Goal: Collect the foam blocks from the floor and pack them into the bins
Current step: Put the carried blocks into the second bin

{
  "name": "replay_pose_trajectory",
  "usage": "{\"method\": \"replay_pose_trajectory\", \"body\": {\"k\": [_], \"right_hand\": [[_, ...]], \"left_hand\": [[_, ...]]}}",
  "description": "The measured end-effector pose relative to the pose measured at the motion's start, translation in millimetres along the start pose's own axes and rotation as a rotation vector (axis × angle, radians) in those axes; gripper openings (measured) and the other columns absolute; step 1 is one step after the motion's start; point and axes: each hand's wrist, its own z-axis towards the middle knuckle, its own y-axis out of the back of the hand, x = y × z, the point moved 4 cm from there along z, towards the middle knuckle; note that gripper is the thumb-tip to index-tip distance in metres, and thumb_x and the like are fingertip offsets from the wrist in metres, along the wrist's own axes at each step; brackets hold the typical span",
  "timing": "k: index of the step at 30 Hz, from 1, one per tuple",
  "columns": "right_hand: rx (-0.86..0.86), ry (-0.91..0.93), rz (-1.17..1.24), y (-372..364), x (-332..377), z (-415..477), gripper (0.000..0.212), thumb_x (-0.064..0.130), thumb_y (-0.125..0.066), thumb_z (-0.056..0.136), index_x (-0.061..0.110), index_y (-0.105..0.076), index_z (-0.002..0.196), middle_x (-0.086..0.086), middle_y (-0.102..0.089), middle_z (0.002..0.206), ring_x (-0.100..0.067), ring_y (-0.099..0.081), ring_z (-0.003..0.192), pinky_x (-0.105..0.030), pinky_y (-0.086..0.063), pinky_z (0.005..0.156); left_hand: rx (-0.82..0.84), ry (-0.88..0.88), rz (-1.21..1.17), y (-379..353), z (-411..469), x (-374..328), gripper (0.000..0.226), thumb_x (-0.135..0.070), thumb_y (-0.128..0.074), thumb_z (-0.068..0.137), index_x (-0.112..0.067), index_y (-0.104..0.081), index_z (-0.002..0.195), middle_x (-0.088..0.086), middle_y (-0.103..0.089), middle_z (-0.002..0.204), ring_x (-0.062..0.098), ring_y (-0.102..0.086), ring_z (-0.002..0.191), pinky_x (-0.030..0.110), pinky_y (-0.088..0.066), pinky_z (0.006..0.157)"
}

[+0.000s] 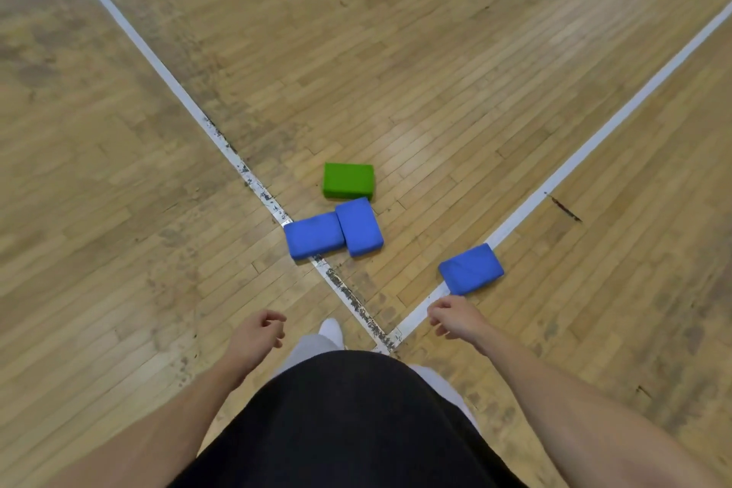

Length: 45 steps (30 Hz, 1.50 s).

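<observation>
lying flat on the wooden gym floor (435, 51) are four foam blocks — a green block (348, 180), two blue blocks touching side by side just below it (315, 235) (359, 226), and a third blue block (471, 269) apart on the right white line (594, 139). left hand (257, 337) and right hand (455, 317) hang loosely curled, holding nothing — the right just short of that lone block.

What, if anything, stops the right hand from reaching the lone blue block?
Probably nothing: yes, it looks reachable. The right hand is empty, and the lone blue block lies just ahead of it on the floor with nothing between. The person may need to bend down.
</observation>
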Motion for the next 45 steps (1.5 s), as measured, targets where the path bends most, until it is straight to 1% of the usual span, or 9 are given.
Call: {"method": "replay_pose_trajectory", "body": {"k": [6, 11, 19, 22, 24, 28, 34, 39, 45], "right_hand": [[0.005, 0.078, 0.052, 44, 105, 76, 0.019, 0.017, -0.053, 0.090, 0.008, -0.065, 0.101, -0.002, -0.065, 0.088, -0.015, -0.062, 0.071, -0.029, -0.048, 0.070], [0.011, 0.153, -0.006, 44, 141, 182, 0.015, 0.021, -0.054, 0.091, 0.016, -0.062, 0.103, -0.001, -0.064, 0.099, -0.019, -0.063, 0.092, -0.031, -0.046, 0.078], [0.035, 0.154, -0.165, -40, 107, 417, 0.033, 0.025, -0.056, 0.090, 0.013, -0.058, 0.121, -0.004, -0.062, 0.118, -0.021, -0.057, 0.106, -0.033, -0.046, 0.090], [-0.048, 0.161, -0.152, -85, 87, 516, 0.058, 0.033, -0.065, 0.087, 0.010, -0.046, 0.136, -0.007, -0.052, 0.131, -0.023, -0.055, 0.113, -0.030, -0.043, 0.088], [-0.131, 0.162, -0.134, -114, 75, 577, 0.074, 0.039, -0.069, 0.083, 0.008, -0.038, 0.142, -0.010, -0.043, 0.141, -0.025, -0.046, 0.126, -0.032, -0.040, 0.097], [-0.330, 0.154, -0.182, -160, 46, 679, 0.092, 0.053, -0.071, 0.076, 0.006, -0.031, 0.144, -0.014, -0.038, 0.141, -0.030, -0.035, 0.132, -0.037, -0.029, 0.110], [-0.632, 0.136, -0.345, -177, 24, 736, 0.108, 0.073, -0.074, 0.054, 0.007, -0.040, 0.132, -0.011, -0.041, 0.128, -0.032, -0.039, 0.120, -0.042, -0.035, 0.099], [-0.404, -0.011, -0.018, -181, 4, 749, 0.109, 0.075, -0.077, 0.046, 0.010, -0.042, 0.126, -0.006, -0.052, 0.127, -0.029, -0.051, 0.118, -0.046, -0.046, 0.094], [-0.154, 0.059, 0.168, -173, 1, 747, 0.099, 0.035, -0.090, 0.060, 0.018, -0.029, 0.136, 0.002, -0.049, 0.127, -0.021, -0.051, 0.109, -0.035, -0.045, 0.088]], "left_hand": [[0.044, 0.009, 0.078, 23, 76, -83, 0.022, -0.013, -0.042, 0.093, -0.016, -0.062, 0.104, 0.006, -0.065, 0.090, 0.018, -0.061, 0.079, 0.026, -0.046, 0.067], [0.086, 0.041, 0.196, -12, 166, -110, 0.019, -0.016, -0.045, 0.092, -0.014, -0.064, 0.097, 0.005, -0.065, 0.087, 0.018, -0.059, 0.074, 0.030, -0.049, 0.076], [0.168, -0.119, 0.421, -114, 394, -85, 0.022, -0.021, -0.046, 0.093, -0.014, -0.066, 0.099, -0.003, -0.066, 0.092, 0.018, -0.062, 0.089, 0.031, -0.047, 0.077], [0.184, -0.227, 0.505, -152, 497, -51, 0.018, -0.021, -0.047, 0.092, -0.018, -0.064, 0.098, -0.006, -0.062, 0.094, 0.015, -0.059, 0.092, 0.031, -0.046, 0.078], [0.148, -0.309, 0.576, -168, 565, -24, 0.020, -0.024, -0.050, 0.091, -0.020, -0.062, 0.106, -0.003, -0.056, 0.102, 0.019, -0.058, 0.100, 0.032, -0.045, 0.086], [0.036, -0.446, 0.807, -182, 680, 19, 0.052, -0.025, -0.056, 0.087, -0.017, -0.043, 0.137, 0.007, -0.043, 0.133, 0.027, -0.043, 0.124, 0.039, -0.036, 0.100], [-0.008, -0.437, 1.016, -179, 768, 46, 0.110, -0.049, -0.076, 0.071, -0.020, -0.008, 0.152, 0.013, -0.023, 0.152, 0.033, -0.027, 0.138, 0.042, -0.018, 0.113], [0.027, -0.366, 1.049, -172, 772, 34, 0.119, -0.066, -0.084, 0.041, -0.016, -0.033, 0.136, 0.011, -0.042, 0.126, 0.030, -0.037, 0.123, 0.044, -0.031, 0.102], [0.071, -0.410, 0.847, -164, 753, 48, 0.106, -0.063, -0.088, 0.031, -0.021, -0.040, 0.116, 0.002, -0.036, 0.109, 0.025, -0.040, 0.109, 0.041, -0.043, 0.090]]}}
